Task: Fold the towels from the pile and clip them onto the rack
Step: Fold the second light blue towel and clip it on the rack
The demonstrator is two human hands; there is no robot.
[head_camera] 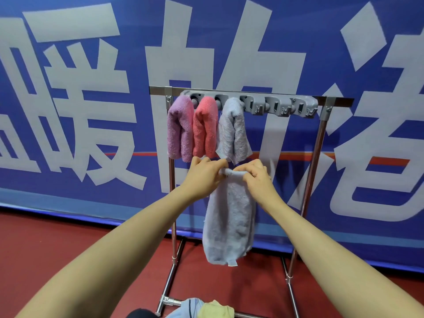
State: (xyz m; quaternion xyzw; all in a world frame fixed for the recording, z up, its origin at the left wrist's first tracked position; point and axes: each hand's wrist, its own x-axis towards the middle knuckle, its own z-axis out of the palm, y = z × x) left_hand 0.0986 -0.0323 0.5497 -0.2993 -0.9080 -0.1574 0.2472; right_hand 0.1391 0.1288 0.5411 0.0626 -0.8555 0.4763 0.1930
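Three folded towels, purple (180,129), coral (205,127) and grey (232,130), hang clipped at the left end of the metal rack (320,143). Below them, in front of the rack, a pale grey towel (229,221) hangs, its rolled top edge pinched by the curled fingers of the left hand (203,175) and right hand (257,177). At the rack's foot lies the pile (204,308).

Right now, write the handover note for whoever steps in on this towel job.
Left hand and right hand both grip the top fold of a pale blue towel, which hangs below them in front of the rack.
Done: purple towel, coral towel and grey-lilac towel hang from the clip bar.
Free: the clips right of those.
Left: clip the held towel, then fold and clip the pile at the bottom edge.
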